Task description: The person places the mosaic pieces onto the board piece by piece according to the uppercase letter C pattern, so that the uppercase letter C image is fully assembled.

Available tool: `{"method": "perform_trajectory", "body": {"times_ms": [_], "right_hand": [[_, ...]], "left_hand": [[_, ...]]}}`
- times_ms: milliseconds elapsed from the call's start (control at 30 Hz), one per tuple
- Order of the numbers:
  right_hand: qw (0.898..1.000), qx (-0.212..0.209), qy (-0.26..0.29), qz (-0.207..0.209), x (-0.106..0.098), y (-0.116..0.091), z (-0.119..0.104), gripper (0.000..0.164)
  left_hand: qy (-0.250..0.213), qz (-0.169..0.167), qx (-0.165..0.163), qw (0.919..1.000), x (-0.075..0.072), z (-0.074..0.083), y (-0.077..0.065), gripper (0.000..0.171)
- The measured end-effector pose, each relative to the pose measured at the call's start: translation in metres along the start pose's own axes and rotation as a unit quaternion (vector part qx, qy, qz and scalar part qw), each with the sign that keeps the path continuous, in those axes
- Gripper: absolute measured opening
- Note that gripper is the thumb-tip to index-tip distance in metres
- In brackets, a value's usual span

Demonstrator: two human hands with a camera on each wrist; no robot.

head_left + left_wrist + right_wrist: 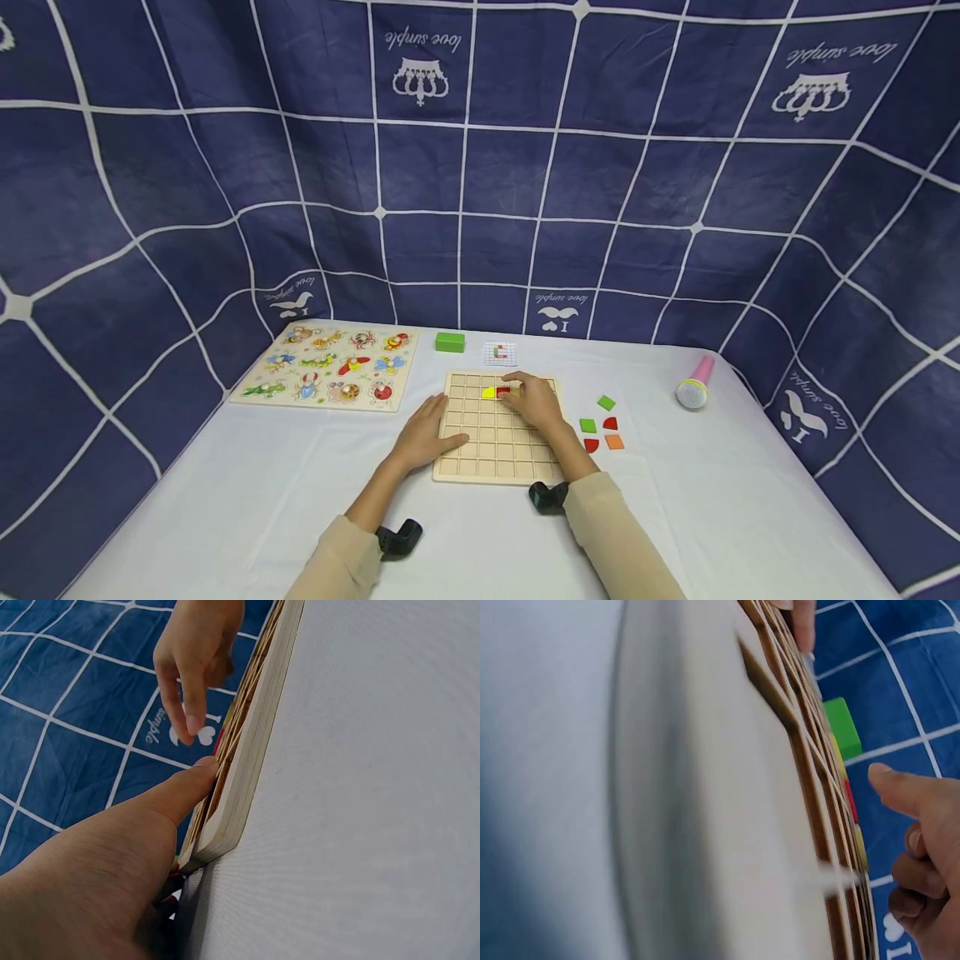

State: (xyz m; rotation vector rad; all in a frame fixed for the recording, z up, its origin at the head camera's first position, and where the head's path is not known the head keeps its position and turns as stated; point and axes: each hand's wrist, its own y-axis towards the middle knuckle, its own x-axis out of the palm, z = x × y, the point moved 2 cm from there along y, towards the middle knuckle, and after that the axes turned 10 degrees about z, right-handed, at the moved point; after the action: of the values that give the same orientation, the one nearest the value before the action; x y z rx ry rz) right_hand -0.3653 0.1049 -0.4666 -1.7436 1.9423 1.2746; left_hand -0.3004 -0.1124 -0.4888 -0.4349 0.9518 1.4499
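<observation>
A wooden grid board [487,450] lies on the white table. My left hand [422,433] rests at its left edge, fingers straight along the side and thumb over the grid. In the left wrist view the left thumb [184,791] touches the rim. Over the board's upper part is my right hand [536,402], its fingertips right at a red piece [503,392]. A yellow piece [489,393] sits beside the red one. In the right wrist view the right thumb [900,787] points out above the pieces, other fingers bent, nothing visible between them.
Right of the board lie green squares [588,426], red quarter-circles [611,423] and an orange square [615,442]. Behind it are a pattern card [499,353] and a green block [450,342]. An insect puzzle board [330,367] lies left, a pink toy microphone [696,385] right.
</observation>
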Motion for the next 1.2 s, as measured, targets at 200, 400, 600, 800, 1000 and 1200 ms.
{"method": "perform_trajectory", "body": {"times_ms": [200, 400, 600, 800, 1000, 1200], "right_hand": [[0.998, 0.009, 0.050, 0.033, -0.025, -0.008, 0.013, 0.029], [0.997, 0.011, 0.040, 0.059, -0.063, -0.016, 0.032, 0.033], [0.996, 0.043, 0.005, 0.083, -0.097, -0.023, 0.064, 0.037], [0.992, 0.096, -0.019, 0.083, -0.114, -0.035, 0.100, 0.038], [0.987, 0.130, -0.051, 0.084, -0.117, -0.042, 0.117, 0.036], [0.980, 0.159, -0.084, 0.081, -0.118, -0.044, 0.126, 0.038]], "left_hand": [[-0.014, 0.006, -0.003, 0.9999, 0.000, 0.000, -0.001, 0.089], [-0.012, 0.006, -0.003, 0.9999, 0.001, 0.000, -0.001, 0.089], [-0.010, 0.008, -0.008, 0.9999, 0.001, -0.002, -0.001, 0.089], [-0.013, 0.005, -0.007, 0.9999, 0.002, -0.002, 0.000, 0.090], [-0.018, 0.006, -0.005, 0.9998, 0.002, -0.001, 0.000, 0.090], [-0.018, 0.008, -0.002, 0.9998, 0.001, -0.001, 0.000, 0.090]]}}
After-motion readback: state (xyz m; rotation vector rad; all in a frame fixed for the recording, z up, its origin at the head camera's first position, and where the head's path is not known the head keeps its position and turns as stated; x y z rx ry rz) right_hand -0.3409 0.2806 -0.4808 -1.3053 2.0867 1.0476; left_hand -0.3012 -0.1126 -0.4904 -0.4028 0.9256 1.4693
